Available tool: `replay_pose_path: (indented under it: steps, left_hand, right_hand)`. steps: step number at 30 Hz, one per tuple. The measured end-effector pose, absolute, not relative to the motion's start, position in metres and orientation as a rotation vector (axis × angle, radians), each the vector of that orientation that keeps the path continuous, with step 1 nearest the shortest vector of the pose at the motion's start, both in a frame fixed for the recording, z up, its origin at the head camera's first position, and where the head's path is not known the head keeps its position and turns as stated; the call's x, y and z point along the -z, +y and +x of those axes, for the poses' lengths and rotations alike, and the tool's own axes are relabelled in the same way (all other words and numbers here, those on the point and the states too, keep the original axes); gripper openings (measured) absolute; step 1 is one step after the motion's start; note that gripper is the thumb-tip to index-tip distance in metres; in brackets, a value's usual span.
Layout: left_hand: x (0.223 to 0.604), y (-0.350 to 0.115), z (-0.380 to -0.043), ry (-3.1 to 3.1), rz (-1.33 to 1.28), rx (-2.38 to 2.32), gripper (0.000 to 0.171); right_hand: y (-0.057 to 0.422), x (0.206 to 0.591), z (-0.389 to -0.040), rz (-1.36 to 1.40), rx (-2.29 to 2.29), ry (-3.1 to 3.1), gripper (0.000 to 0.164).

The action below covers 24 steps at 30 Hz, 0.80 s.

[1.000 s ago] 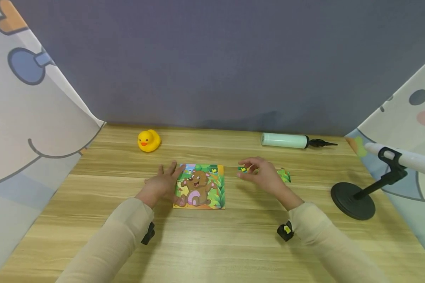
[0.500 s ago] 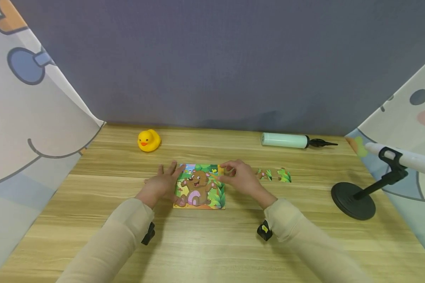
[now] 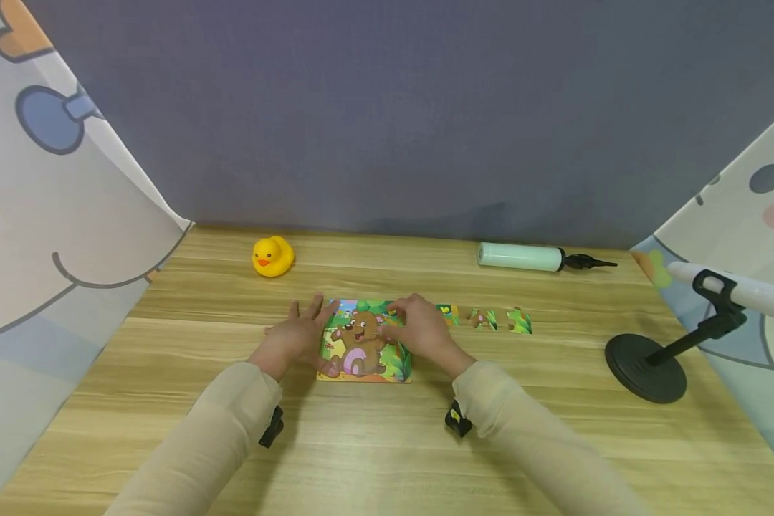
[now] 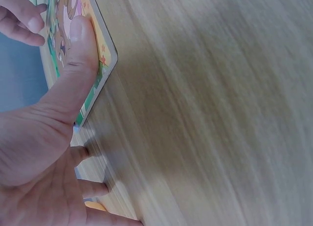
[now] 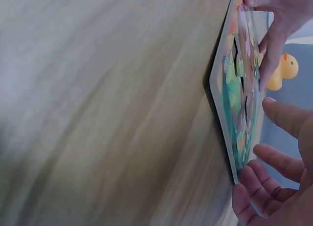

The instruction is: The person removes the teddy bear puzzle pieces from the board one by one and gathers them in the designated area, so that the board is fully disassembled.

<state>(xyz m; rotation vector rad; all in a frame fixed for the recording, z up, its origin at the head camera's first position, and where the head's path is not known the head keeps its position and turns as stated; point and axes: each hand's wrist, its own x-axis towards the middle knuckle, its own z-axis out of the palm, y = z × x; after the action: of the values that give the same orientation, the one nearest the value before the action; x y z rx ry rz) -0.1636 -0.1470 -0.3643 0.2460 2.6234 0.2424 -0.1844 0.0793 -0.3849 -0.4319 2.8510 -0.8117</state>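
A square picture puzzle of a brown bear (image 3: 356, 350) lies flat on the wooden table. Across its left edge rests my left hand (image 3: 289, 345), fingers spread on the tabletop; in the left wrist view its thumb (image 4: 82, 42) lies on the picture. My right hand (image 3: 423, 331) is over the puzzle's upper right part and covers some of it. The right wrist view shows the right thumb and forefinger apart, with nothing visible between them. In a row to the right lie a puzzle piece with a yellow bird (image 3: 448, 314), a brown-and-green piece (image 3: 482, 319) and a leafy green piece (image 3: 519, 320).
A yellow rubber duck (image 3: 273, 256) sits at the back left. A pale green hand pump (image 3: 521, 256) with a black nozzle lies along the back right. On the right stands a black round lamp base (image 3: 645, 368) with a white tube above it. A grey partition (image 3: 387, 122) rises behind the table.
My right hand has moved left from beside the puzzle to over its upper right part. The bird piece it held now lies on the table. The left hand stays in place.
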Motion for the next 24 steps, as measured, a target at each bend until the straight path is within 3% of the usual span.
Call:
replay_pose_path:
  steps: [9, 24]
  left_hand:
    - [0.362, -0.146, -0.161, 2.640, 0.251, -0.261, 0.127]
    - [0.362, -0.147, -0.161, 2.646, 0.261, -0.240, 0.129]
  right_hand:
    - [0.067, 0.391, -0.184, -0.454, 0.563, 2.990, 0.051]
    - [0.063, 0.388, -0.190, -0.376, 0.619, 2.936, 0.046]
